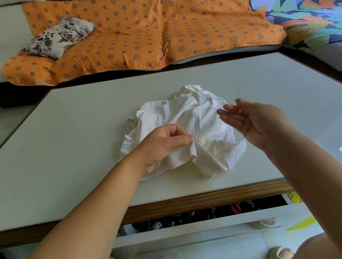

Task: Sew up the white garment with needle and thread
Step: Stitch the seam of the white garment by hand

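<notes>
A crumpled white garment (185, 117) lies in the middle of the pale table (79, 132). My left hand (163, 147) pinches a fold of the garment near its front edge between thumb and fingertips. My right hand (251, 120) is raised to the right of the cloth. Its thumb and forefinger pinch a thin needle (245, 98) whose tip sticks up past them, while the other fingers are spread out. The thread is too fine to make out.
A sofa with an orange patterned cover (143, 33) and a floral cushion (60, 36) stands behind the table. A colourful leaf-print cover (307, 18) lies at the right. Under the table's wooden front edge an open drawer (198, 215) holds several small items.
</notes>
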